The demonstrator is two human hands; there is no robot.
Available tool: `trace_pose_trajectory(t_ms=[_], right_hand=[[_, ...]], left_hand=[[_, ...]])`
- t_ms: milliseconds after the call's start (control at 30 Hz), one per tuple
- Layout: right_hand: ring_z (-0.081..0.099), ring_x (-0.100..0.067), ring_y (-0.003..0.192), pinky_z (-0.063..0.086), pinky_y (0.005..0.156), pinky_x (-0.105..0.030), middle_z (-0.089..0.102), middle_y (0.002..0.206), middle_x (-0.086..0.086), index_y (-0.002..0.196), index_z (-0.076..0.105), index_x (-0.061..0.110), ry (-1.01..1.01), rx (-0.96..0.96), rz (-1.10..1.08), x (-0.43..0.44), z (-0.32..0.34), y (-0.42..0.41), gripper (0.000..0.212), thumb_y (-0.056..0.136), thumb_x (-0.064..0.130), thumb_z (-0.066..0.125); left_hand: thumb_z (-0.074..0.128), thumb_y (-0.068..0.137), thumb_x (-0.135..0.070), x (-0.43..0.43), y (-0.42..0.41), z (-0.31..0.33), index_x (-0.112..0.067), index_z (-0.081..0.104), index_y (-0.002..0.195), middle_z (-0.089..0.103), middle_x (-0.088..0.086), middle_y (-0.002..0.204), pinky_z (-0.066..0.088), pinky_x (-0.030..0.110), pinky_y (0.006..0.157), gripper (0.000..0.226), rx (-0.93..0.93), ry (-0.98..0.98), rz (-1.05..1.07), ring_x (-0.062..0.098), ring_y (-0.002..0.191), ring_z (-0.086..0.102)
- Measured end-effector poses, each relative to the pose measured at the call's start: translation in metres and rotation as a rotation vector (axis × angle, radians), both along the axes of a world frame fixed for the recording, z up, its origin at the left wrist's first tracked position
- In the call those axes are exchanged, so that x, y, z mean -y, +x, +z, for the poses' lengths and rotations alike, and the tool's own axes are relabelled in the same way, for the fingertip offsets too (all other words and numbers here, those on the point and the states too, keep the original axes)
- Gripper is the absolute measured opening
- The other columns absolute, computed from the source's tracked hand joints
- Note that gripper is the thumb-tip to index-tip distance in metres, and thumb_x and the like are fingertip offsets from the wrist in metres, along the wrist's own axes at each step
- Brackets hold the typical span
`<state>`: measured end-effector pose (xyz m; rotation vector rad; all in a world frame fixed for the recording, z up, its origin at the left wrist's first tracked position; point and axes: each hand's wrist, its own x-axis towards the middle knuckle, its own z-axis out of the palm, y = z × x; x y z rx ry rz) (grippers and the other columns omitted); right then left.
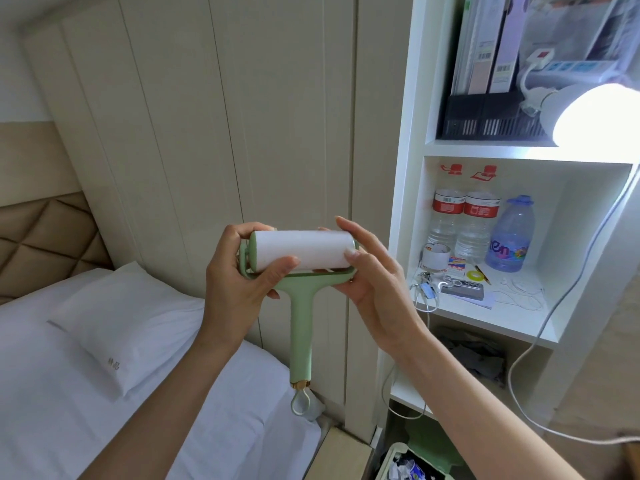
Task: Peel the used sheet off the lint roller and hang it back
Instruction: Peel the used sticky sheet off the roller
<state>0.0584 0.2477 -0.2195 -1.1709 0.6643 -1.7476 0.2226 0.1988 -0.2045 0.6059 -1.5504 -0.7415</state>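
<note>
open air is lying left of and below the lint roller [300, 258], over the bed [86, 375]; to the right, the white shelf unit [405, 202] is crowding close, its water bottles [460, 223] filling the middle compartment.

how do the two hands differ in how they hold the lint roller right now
The left hand wraps around the left end of the lint roller, thumb pressed on the front of the white roll; the right hand only touches the right end, thumb tip at the roll's edge. The left hand's fingers curl tight, while the right hand's fingers stay extended behind. Both hold it up, handle pointing down.
</note>
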Motion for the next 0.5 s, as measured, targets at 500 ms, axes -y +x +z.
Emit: trace_pose_trajectory(t_ms=[500], right_hand=[[0.052,-0.028,0.11,0.049,0.096,-0.038,0.058,0.12,-0.015,0.132,0.053,0.017,-0.035,0.111,0.244,0.0054,-0.0062,-0.0071,0.064,0.07,0.018,0.071]], left_hand=[[0.07,0.058,-0.047,0.0059,-0.0003,-0.0001,-0.031,0.054,0.093,0.059,-0.008,0.098,0.049,0.018,0.042,0.041,-0.003,0.019,-0.004,0.002,0.078,0.065]])
